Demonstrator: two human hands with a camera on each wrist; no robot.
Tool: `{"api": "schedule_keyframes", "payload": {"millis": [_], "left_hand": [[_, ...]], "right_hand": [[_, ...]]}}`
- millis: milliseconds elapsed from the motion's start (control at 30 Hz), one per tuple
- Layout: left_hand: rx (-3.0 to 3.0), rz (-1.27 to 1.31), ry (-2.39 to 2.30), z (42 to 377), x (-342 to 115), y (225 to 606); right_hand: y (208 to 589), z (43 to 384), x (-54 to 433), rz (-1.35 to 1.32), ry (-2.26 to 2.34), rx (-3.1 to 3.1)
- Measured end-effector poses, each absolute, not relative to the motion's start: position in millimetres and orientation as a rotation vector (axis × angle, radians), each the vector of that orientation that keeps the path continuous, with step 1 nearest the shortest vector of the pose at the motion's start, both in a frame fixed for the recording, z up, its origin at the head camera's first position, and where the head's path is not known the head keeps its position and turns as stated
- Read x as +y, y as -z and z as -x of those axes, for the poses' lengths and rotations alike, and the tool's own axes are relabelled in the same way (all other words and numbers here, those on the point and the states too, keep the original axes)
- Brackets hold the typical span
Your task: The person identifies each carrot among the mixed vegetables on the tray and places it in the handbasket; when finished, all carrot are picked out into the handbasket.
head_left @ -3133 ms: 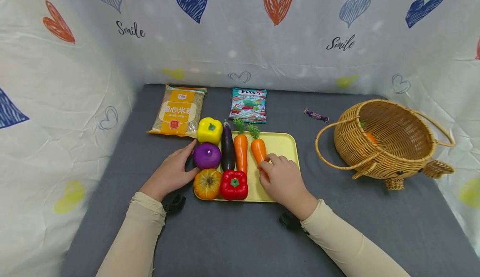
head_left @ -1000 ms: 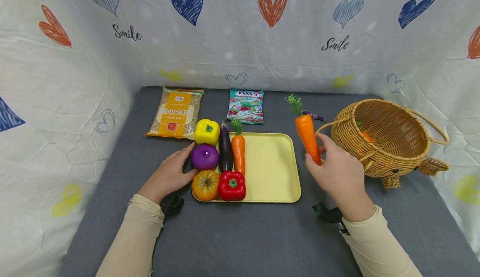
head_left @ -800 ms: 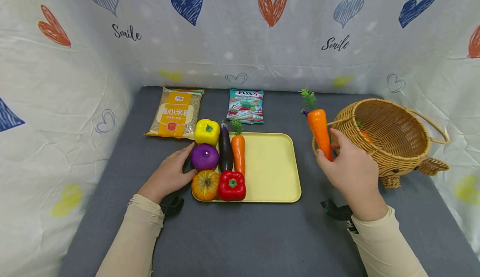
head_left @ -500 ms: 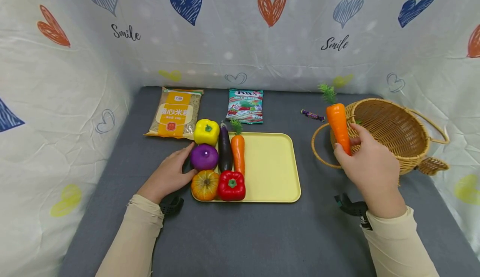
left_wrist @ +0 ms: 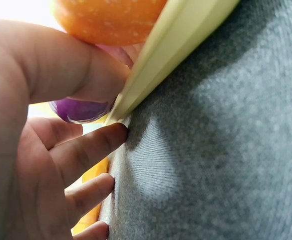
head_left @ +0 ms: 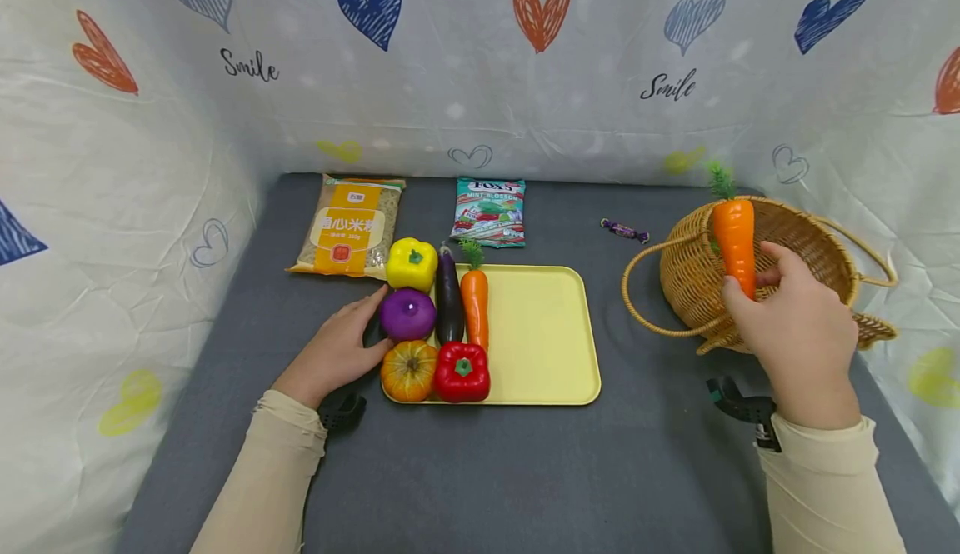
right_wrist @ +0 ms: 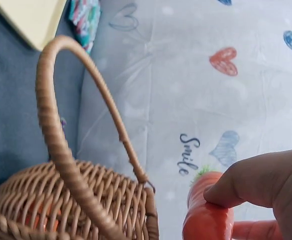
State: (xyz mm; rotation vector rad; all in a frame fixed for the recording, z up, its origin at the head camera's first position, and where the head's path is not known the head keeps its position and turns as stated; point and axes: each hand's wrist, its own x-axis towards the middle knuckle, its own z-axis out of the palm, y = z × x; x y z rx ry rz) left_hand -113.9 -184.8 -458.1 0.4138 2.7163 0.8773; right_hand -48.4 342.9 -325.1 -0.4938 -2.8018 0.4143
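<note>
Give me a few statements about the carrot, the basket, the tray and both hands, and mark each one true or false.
1. The right hand holds a carrot at the wicker basket. True.
2. The yellow tray holds no carrot. False: one carrot lies there beside the eggplant.
3. The left hand touches the tray's edge. True.
4. The purple candy lies on the tray. False: it lies on the grey cloth between tray and basket.
</note>
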Motion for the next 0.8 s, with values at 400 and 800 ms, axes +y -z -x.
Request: {"api": "schedule_keyframes", "payload": {"millis": [400,800], "left_hand": [[2.711,-0.39,-0.866,114,-185,459],[2.713,-0.389,-0.878,114,-184,457]], "right_hand": [[324,49,363,0.671,-0.387,-2.772],[337,53,354,0.52,-0.323,-2.765]]}}
